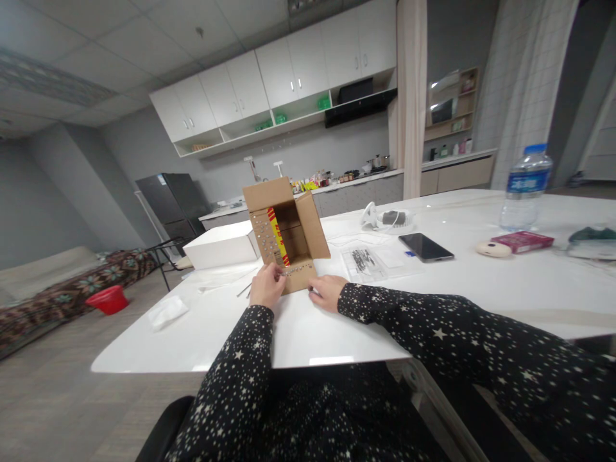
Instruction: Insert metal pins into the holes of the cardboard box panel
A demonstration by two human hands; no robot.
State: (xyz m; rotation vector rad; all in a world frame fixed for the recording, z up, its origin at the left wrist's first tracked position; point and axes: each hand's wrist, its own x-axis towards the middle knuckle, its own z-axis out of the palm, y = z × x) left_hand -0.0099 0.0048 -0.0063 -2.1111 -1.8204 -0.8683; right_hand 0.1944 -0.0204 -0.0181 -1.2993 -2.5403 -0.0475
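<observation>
A small cardboard box point(289, 221) lies on its side on the white table point(337, 321), its mouth facing me and its flaps spread. Rows of small metal studs stick in the left flap and the lower flap. My left hand point(266, 285) pinches at the studs on the lower flap's left end. My right hand point(328, 292) rests on the table against the flap's right corner, fingers curled; whether it holds anything is hidden. Both sleeves are black with white stars.
A white box point(221, 249) stands left of the carton. A clear bag of small dark parts point(366, 262), a phone point(426, 247), a water bottle point(525, 186), a red packet point(522, 241) and white cables point(385, 218) lie to the right. Loose pins point(244, 290) lie near my left hand.
</observation>
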